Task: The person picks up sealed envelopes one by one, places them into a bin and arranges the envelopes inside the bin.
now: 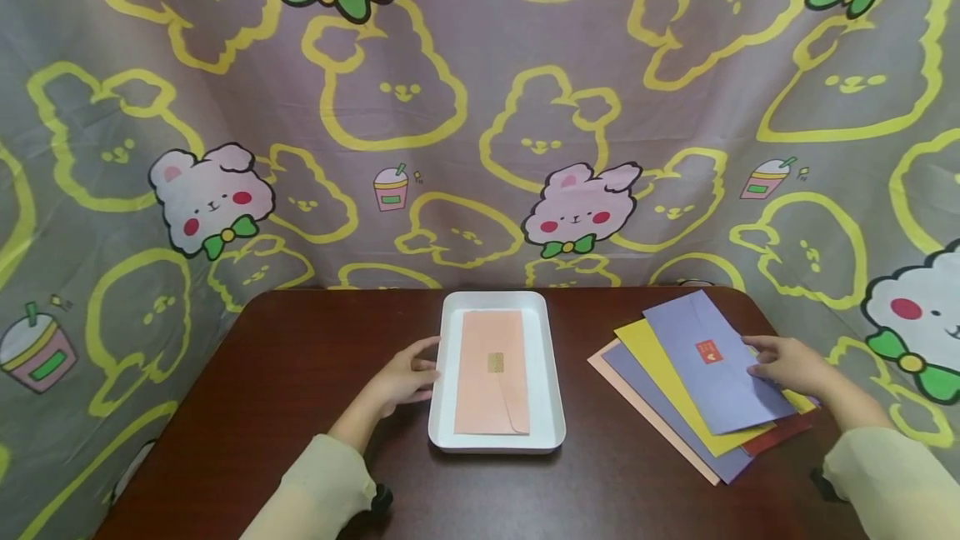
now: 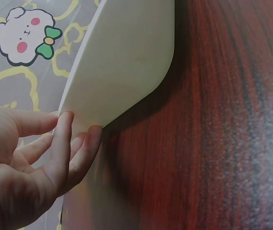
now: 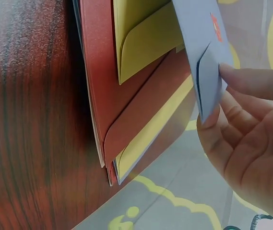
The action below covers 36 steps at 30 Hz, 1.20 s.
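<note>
In the head view my left hand [image 1: 405, 377] is at the left side of a white tray [image 1: 553, 390]. Its fingertips touch the tray's outer wall near the rim, as the left wrist view shows. Inside the tray lies a pink envelope [image 1: 491, 407] with a gold seal. On the right, my right hand [image 1: 787, 365] pinches the edge of a lavender-blue envelope [image 1: 690, 357] with a red sticker, thumb on one face and fingers on the other. This envelope is tilted up over the fanned pile, its near corner raised above a yellow envelope [image 3: 150, 43] and a red envelope [image 3: 141, 96].
Under the lavender-blue envelope, the fanned pile also holds another blue envelope [image 1: 645, 386] and a pink envelope [image 1: 607, 367]. Everything stands on a dark brown wooden table [image 1: 337, 323]. A patterned curtain [image 1: 465, 107] hangs right behind the table and around its sides.
</note>
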Motion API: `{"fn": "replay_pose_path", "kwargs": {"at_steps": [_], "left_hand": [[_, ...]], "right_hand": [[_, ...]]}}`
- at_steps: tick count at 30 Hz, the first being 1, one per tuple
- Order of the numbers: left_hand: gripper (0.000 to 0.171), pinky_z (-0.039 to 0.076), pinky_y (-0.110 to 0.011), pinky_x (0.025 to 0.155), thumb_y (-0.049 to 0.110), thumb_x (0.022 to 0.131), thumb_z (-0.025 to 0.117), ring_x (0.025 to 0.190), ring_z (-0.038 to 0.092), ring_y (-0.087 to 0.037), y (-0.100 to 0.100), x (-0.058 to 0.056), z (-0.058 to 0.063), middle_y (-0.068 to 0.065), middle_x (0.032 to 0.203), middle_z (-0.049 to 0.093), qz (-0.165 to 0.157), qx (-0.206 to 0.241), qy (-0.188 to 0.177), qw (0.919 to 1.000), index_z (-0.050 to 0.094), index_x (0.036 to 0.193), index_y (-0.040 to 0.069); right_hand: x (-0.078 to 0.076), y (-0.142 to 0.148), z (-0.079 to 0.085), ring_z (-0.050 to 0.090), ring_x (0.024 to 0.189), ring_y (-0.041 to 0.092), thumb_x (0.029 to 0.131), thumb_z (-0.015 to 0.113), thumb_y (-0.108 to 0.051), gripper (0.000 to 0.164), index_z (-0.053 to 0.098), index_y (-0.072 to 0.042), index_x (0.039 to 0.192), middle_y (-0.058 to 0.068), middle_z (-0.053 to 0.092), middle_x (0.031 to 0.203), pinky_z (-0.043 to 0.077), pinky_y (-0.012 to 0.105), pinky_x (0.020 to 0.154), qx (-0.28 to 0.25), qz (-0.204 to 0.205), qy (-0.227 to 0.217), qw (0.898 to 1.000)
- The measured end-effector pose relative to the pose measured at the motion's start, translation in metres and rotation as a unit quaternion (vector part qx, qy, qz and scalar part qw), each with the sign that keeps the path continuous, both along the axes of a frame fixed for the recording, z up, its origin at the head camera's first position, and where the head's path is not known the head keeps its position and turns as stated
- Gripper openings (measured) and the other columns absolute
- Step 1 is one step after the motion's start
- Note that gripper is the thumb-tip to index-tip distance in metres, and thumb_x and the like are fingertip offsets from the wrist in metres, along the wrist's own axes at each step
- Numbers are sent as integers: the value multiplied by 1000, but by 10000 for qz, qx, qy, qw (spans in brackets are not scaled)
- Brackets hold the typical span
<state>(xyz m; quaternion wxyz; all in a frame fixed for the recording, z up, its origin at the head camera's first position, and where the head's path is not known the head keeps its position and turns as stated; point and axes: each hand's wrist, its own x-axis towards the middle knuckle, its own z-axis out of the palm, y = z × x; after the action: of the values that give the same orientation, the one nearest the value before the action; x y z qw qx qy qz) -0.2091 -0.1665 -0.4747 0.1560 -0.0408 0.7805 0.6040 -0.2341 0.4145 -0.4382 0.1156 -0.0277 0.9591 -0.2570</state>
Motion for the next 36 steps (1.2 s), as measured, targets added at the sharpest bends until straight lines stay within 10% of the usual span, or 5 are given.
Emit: {"fn": "replay_pose_path", "kwargs": {"at_steps": [10,36], "left_hand": [[62,61,-44,80,-5,98,62,92,68,-27,0,0,-2,-26,121,58,-16,-7,42,10000,41,155,7],[62,61,-45,80,-4,98,62,92,68,-27,-1,-1,0,-27,122,57,-84,106,-18,9999,40,155,6]], "right_hand": [[12,-4,0,54,63,19,92,67,1,67,31,23,143,9,62,87,47,28,53,-823,207,-50,9964],[22,-20,-2,65,84,18,101,63,-8,75,17,13,156,21,61,110,60,33,69,-1991,169,-213,9796]]}}
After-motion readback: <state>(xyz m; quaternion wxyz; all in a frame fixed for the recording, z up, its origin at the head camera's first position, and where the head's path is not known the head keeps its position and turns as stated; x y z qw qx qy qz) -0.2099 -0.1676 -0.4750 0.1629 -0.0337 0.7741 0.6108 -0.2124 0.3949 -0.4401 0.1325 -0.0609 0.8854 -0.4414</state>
